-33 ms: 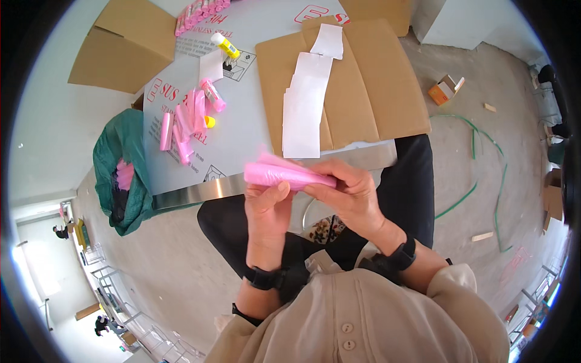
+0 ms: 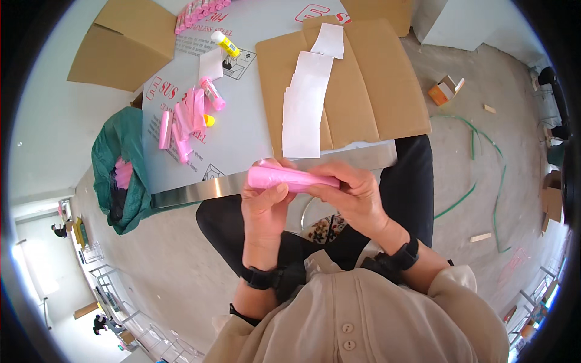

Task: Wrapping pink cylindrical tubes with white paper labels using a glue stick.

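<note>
A roll of thin pink plastic film (image 2: 277, 178) lies sideways between my hands, just off the table's front edge. My left hand (image 2: 264, 206) grips its wider left end, with the thumb across the front. The narrower right end is pinched between the thumb and fingers of my right hand (image 2: 356, 195). Several similar pink rolls (image 2: 196, 109) lie loosely on the table to the left. Beside them are a pink-wrapped tube (image 2: 213, 95) and a yellow cap (image 2: 209, 121). A yellow glue stick with a white end (image 2: 225, 43) rests farther back by a white paper square (image 2: 211, 64).
Overlapping white paper strips (image 2: 304, 109) lie on a flattened cardboard sheet (image 2: 375, 85) at the right of the table. Several pink rolls (image 2: 200, 13) are lined up at the back. A green sack (image 2: 124, 157) hangs at the left edge. An open cardboard box (image 2: 124, 45) stands back left.
The loose flap of film above the roll has come down against it, and the roll looks smoother. Both hands stay at nearly the same place.
</note>
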`<state>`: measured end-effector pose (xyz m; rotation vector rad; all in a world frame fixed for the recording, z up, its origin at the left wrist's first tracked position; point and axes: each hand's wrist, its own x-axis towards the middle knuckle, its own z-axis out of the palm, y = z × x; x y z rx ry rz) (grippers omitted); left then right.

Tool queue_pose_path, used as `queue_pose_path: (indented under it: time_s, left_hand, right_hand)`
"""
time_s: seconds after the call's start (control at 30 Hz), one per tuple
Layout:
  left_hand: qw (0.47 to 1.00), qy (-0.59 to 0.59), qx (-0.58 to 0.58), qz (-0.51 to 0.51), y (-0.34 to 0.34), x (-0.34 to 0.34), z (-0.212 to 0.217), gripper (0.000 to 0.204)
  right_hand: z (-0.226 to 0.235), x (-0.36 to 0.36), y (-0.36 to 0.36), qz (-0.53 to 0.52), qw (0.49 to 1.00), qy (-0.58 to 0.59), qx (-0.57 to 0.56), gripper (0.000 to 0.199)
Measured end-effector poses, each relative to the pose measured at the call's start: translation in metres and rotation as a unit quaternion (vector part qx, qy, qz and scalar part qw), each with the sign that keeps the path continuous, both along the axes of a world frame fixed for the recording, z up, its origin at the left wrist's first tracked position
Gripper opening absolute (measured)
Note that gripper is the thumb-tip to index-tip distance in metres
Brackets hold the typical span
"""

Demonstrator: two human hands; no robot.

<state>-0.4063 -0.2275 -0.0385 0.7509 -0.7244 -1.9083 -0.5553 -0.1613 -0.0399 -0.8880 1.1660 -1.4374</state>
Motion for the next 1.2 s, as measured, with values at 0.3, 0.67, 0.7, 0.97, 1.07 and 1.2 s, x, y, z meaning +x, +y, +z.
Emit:
queue_pose_path:
  time_s: [0.3, 0.67, 0.7, 0.97, 1.07, 1.2]
  left_hand:
    - [0.969, -0.239, 0.001, -0.066, -0.007, 0.022, -0.028, 0.025]
    - [0.893, -0.395, -0.196, -0.083, -0.084, 0.001, -0.066, 0.017]
    - [0.891, -0.401, -0.193, -0.09, -0.087, 0.0, -0.07, 0.015]
    - [0.89, -0.421, -0.152, -0.086, -0.093, -0.004, -0.084, 0.015]
    - [0.884, -0.433, -0.153, -0.085, -0.094, -0.005, -0.083, 0.016]
    - [0.884, -0.427, -0.172, -0.084, -0.095, -0.004, -0.087, 0.017]
  right_hand:
    - [-0.039, -0.011, 0.008, 0.028, 0.996, -0.044, 0.075, 0.019]
    - [-0.068, -0.028, -0.057, -0.023, 0.955, 0.295, 0.006, 0.021]
    - [-0.073, -0.028, -0.061, -0.046, 0.944, 0.327, -0.019, 0.02]
    - [-0.087, -0.029, -0.074, -0.072, 0.925, 0.371, -0.039, 0.02]
    - [-0.088, -0.03, -0.075, -0.073, 0.924, 0.374, -0.047, 0.019]
    - [-0.09, -0.028, -0.075, -0.078, 0.917, 0.387, -0.049, 0.019]
